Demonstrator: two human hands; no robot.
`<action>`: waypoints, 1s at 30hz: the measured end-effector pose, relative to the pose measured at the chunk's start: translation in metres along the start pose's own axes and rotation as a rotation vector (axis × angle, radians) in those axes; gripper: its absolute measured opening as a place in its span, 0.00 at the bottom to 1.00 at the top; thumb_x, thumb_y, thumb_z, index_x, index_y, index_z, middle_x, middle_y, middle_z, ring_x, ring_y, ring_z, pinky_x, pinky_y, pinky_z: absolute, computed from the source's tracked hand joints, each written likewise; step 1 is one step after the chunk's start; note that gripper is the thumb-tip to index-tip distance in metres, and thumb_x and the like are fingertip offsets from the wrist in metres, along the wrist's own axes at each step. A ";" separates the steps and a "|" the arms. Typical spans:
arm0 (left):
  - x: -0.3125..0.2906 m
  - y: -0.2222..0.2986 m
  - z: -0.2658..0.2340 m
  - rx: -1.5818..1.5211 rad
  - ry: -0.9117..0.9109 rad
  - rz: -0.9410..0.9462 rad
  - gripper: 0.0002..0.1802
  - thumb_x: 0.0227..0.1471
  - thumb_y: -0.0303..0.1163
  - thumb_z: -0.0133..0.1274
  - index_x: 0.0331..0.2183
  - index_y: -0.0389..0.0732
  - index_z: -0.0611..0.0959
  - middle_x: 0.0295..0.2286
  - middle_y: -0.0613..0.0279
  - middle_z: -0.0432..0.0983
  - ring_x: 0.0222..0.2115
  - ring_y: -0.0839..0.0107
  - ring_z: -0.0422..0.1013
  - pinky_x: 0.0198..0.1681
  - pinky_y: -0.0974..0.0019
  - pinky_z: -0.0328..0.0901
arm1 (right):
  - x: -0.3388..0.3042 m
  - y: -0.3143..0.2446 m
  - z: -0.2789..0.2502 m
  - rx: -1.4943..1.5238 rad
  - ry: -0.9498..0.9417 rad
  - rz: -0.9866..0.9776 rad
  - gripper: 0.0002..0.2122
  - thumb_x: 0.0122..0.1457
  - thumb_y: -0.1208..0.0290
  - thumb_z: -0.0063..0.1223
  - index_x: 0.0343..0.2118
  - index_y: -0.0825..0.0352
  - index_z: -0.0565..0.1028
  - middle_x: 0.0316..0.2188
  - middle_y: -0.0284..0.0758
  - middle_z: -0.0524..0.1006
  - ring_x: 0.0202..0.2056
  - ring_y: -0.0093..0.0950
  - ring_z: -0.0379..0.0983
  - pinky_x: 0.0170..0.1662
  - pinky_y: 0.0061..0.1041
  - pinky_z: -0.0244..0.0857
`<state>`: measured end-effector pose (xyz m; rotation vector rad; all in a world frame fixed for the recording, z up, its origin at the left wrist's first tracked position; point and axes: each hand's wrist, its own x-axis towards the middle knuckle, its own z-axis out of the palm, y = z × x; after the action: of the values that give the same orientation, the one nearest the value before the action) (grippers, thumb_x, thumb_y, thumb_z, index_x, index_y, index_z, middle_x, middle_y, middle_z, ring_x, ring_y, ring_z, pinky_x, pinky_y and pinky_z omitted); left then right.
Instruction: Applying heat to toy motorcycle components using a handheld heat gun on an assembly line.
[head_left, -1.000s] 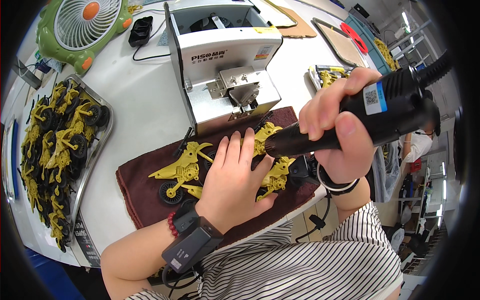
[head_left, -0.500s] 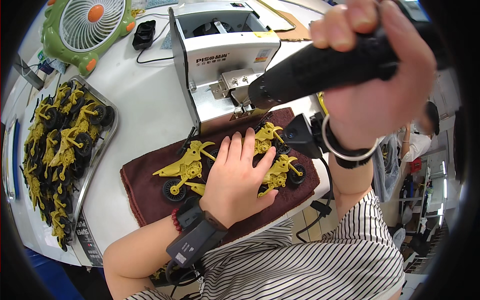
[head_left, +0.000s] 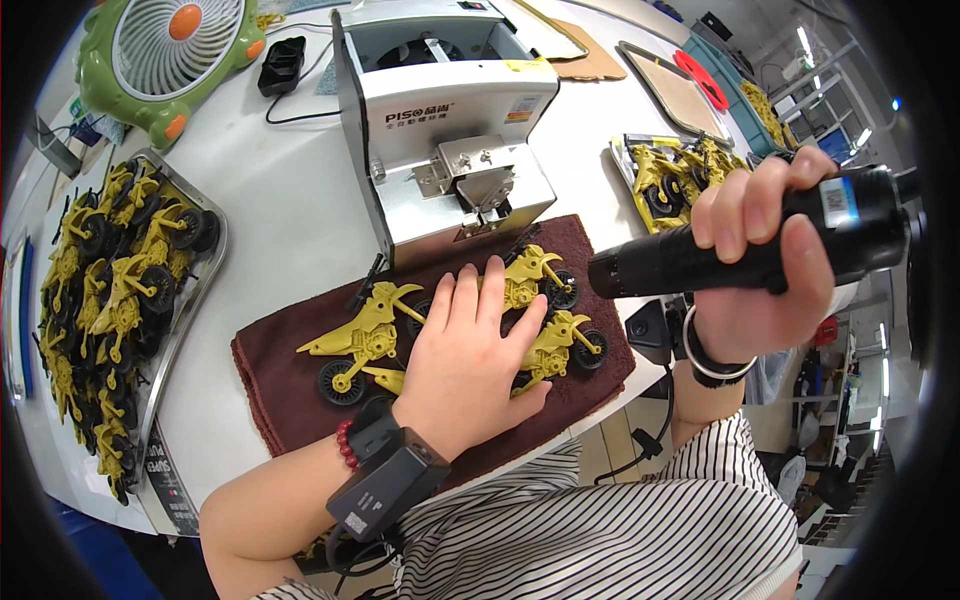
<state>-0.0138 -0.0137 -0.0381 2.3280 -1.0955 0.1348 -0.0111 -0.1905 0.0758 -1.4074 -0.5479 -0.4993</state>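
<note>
My left hand lies flat with spread fingers across the yellow toy motorcycles on a folded brown towel. One toy motorcycle with black wheels shows left of that hand. A second toy motorcycle sits beyond the fingers, and a third toy motorcycle is beside the thumb; the hand hides parts of them. My right hand is wrapped round a black electric screwdriver, held above the towel's right edge with its nose toward the toys. The nose is apart from them.
A white and silver screw feeder stands behind the towel. At left is a metal tray heaped with toy motorcycles, with a green fan behind. Another tray of yellow toys is at right. A black cable hangs by my right wrist.
My right hand has brought the screwdriver down and away from the screw feeder's front, toward the towel's right side. The left hand has stayed on the toy motorcycles.
</note>
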 end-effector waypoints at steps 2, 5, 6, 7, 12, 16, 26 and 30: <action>-0.001 -0.001 0.000 0.013 -0.016 -0.018 0.35 0.33 0.48 0.57 0.46 0.46 0.72 0.47 0.38 0.58 0.46 0.47 0.57 0.51 0.51 0.53 | -0.007 0.006 -0.006 0.000 0.041 0.022 0.13 0.51 0.72 0.42 0.39 0.66 0.59 0.22 0.32 0.62 0.22 0.22 0.59 0.29 0.25 0.57; 0.000 0.000 0.000 0.009 -0.019 -0.009 0.35 0.33 0.48 0.57 0.46 0.46 0.72 0.47 0.38 0.57 0.46 0.46 0.57 0.51 0.51 0.53 | -0.012 0.009 -0.012 0.021 0.105 0.036 0.13 0.50 0.74 0.42 0.39 0.66 0.58 0.22 0.33 0.64 0.21 0.23 0.62 0.29 0.25 0.59; 0.000 0.001 0.000 0.007 -0.016 -0.009 0.35 0.33 0.48 0.57 0.46 0.46 0.72 0.47 0.38 0.57 0.46 0.46 0.57 0.51 0.50 0.53 | -0.012 0.011 -0.014 0.052 0.124 0.031 0.13 0.50 0.76 0.43 0.39 0.66 0.58 0.22 0.34 0.66 0.21 0.23 0.64 0.29 0.25 0.62; 0.001 0.001 -0.001 0.007 -0.018 -0.007 0.35 0.33 0.48 0.57 0.46 0.46 0.72 0.47 0.38 0.57 0.46 0.46 0.57 0.51 0.50 0.53 | -0.013 0.012 -0.012 0.043 0.155 0.037 0.13 0.50 0.78 0.42 0.39 0.67 0.59 0.21 0.34 0.67 0.20 0.23 0.64 0.28 0.25 0.62; 0.002 0.002 -0.002 0.002 -0.025 -0.016 0.35 0.32 0.47 0.58 0.46 0.46 0.72 0.47 0.39 0.57 0.46 0.46 0.57 0.51 0.50 0.53 | -0.016 0.025 -0.007 0.021 0.171 0.057 0.13 0.50 0.79 0.45 0.39 0.67 0.59 0.20 0.36 0.68 0.19 0.23 0.64 0.26 0.25 0.63; 0.001 0.001 -0.001 0.002 -0.022 -0.019 0.35 0.32 0.47 0.58 0.46 0.46 0.72 0.47 0.39 0.58 0.46 0.46 0.58 0.51 0.51 0.53 | -0.017 0.029 -0.006 0.054 0.145 0.062 0.13 0.49 0.80 0.45 0.39 0.67 0.59 0.20 0.36 0.68 0.19 0.23 0.65 0.26 0.24 0.63; 0.002 0.003 -0.002 0.039 -0.030 0.007 0.34 0.33 0.47 0.57 0.45 0.44 0.72 0.46 0.38 0.59 0.46 0.45 0.58 0.51 0.50 0.53 | 0.053 -0.024 -0.002 0.410 -0.148 -0.001 0.07 0.51 0.74 0.39 0.33 0.69 0.61 0.25 0.31 0.61 0.26 0.22 0.58 0.35 0.27 0.52; 0.000 0.004 0.000 -0.002 0.001 -0.012 0.31 0.35 0.41 0.55 0.45 0.38 0.72 0.46 0.33 0.58 0.48 0.44 0.57 0.52 0.50 0.53 | 0.068 0.026 0.056 0.322 0.308 -0.054 0.10 0.51 0.71 0.47 0.33 0.72 0.64 0.16 0.37 0.67 0.16 0.27 0.65 0.23 0.25 0.63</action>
<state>-0.0170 -0.0157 -0.0363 2.3322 -1.0800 0.1304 0.0549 -0.1326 0.1027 -0.9881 -0.3963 -0.6286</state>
